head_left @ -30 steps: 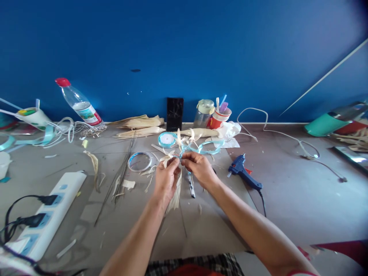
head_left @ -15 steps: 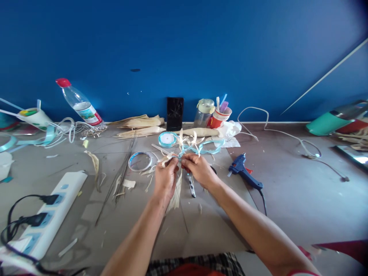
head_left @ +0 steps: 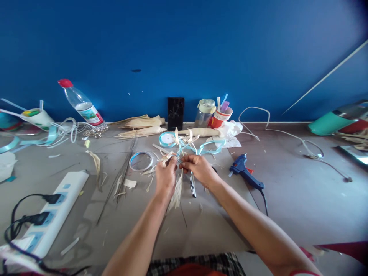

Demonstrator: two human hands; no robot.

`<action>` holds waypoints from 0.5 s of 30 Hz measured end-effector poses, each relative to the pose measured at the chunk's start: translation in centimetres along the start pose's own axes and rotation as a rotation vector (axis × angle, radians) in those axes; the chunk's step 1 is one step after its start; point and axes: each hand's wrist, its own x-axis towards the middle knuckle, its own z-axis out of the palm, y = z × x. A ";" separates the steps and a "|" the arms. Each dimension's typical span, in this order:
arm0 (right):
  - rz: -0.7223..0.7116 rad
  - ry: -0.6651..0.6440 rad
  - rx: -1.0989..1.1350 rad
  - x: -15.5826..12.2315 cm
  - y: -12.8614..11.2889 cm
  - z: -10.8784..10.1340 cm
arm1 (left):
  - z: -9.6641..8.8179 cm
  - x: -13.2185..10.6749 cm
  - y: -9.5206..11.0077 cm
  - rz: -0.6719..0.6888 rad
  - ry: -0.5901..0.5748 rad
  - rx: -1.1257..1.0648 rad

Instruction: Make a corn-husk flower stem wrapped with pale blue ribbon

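Observation:
My left hand is closed on a small bunch of pale corn-husk flowers, their petals pointing away from me. Light blue ribbon is wound about the stem and trails off to the right. Close against it, my right hand pinches at the stem, seemingly on the ribbon; its fingertips partly cover the spot. A thin dark wire runs down towards me from below the hands. Just behind lies a ribbon spool, and a roll of tape is left of my left hand.
A craft knife lies below my right hand, with a blue glue gun farther right. Thin wires and a power strip occupy the left. Husks, a phone, a jar and paper cups line the wall.
The hands stay together at the stem, with the right fingers shifted slightly. The flowers have tipped a little to the left, and the wire's lower end has moved up slightly.

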 end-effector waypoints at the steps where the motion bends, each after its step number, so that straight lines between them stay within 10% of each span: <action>1: -0.013 0.002 -0.040 0.1 0.1 -0.1 | -0.1 0.0 0.0 0.010 -0.011 0.017; 9: -0.297 0.112 -0.597 -0.3 -0.6 -0.5 | -1.0 0.5 0.4 0.144 0.019 0.165; 15: -0.342 -0.002 -0.200 0.1 -1.0 0.1 | -0.8 0.0 0.7 0.040 -0.073 0.038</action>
